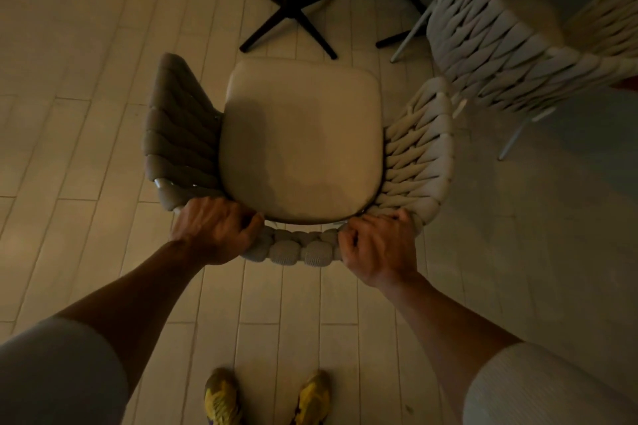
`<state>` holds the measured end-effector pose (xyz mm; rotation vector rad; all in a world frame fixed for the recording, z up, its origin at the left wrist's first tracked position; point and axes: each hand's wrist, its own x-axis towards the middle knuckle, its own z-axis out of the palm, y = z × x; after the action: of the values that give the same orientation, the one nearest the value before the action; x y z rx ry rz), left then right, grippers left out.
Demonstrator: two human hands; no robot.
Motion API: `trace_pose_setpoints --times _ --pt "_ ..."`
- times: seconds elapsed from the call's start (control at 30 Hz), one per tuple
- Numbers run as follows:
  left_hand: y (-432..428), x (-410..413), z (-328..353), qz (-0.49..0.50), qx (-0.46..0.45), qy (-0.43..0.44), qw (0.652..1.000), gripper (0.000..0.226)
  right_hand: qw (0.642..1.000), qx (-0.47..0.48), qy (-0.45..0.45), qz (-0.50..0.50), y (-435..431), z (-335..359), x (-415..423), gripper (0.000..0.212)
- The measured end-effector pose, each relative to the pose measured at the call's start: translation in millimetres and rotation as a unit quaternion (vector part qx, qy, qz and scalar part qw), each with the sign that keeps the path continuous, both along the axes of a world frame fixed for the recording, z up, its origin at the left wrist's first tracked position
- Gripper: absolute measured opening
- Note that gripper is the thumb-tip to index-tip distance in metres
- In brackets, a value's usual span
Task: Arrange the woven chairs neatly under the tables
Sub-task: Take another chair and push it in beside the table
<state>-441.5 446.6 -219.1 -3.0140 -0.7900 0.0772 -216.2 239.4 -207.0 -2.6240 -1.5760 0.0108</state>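
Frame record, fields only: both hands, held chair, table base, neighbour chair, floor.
left hand: grips the backrest top of the woven chair, left end
right hand: grips the same backrest top, right end
seat cushion: pale, bare, front edge toward the table base
table base: black cross-foot pedestal, ahead of the chair, not touching it
second woven chair: to the right, cut by the frame edge
floor: pale planks
shoes: yellow, behind the held chair
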Motion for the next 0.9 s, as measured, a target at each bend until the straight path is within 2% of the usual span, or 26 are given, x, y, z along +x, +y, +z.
trace_pose_setpoints --times 0.37,0.47,0.53,0.6,0.73,0.9 --pt "24 23 6 -0.017 0.004 -0.015 1.000 0.030 1.000 0.000 -0.004 0.008 29 5 23 0.035" --pt "31 32 12 0.058 -0.020 -0.041 0.997 0.038 1.000 0.010 -0.001 0.009 38 4 30 0.034" --pt "34 34 7 0.075 -0.029 -0.039 0.996 0.045 1.000 0.018 -0.004 0.014 42 1 32 0.033" --pt "42 37 4 0.062 -0.024 -0.036 0.997 0.045 1.000 0.023 -0.003 0.014 48 0 36 0.034" --pt "60 43 5 -0.017 -0.002 -0.012 1.000 0.019 0.999 0.029 -0.003 0.013 63 1 43 0.034" --pt "81 54 9 -0.016 -0.001 -0.008 1.000 0.026 0.999 0.030 -0.004 0.013 86 0 54 0.035"
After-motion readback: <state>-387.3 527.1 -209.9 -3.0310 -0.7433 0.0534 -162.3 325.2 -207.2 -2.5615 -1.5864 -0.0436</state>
